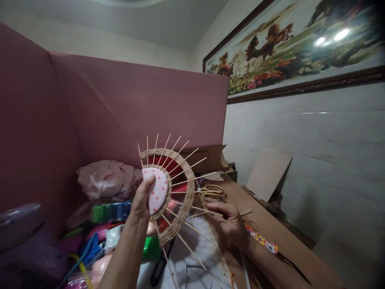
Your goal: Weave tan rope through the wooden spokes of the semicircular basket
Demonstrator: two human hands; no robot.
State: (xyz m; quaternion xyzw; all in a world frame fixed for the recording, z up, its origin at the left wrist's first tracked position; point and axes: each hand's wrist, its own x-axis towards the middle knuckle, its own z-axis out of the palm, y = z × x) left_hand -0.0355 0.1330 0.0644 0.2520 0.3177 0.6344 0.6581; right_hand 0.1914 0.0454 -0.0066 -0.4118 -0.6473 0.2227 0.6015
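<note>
My left hand point(143, 196) holds a half-round woven piece, its thumb pressed on the pale pink spotted fabric half-disc point(159, 192). Thin wooden sticks point(198, 162) fan outward from the disc, crossed by a wide curved band of woven twine point(190, 182). At the lower right of the fan is my right hand point(230, 222), its fingers closed close to the end of one stick. What it pinches is not clear. Just beyond the right hand lie gold-handled scissors point(214, 193).
Colourful plastic-wrapped packs point(111, 210) and a crumpled pink bag point(106, 178) are piled at left. A pink partition point(144, 102) stands behind. The brown tabletop point(270, 237) runs along the right, with a board point(269, 172) leaning at the wall. White paper point(195, 261) lies below.
</note>
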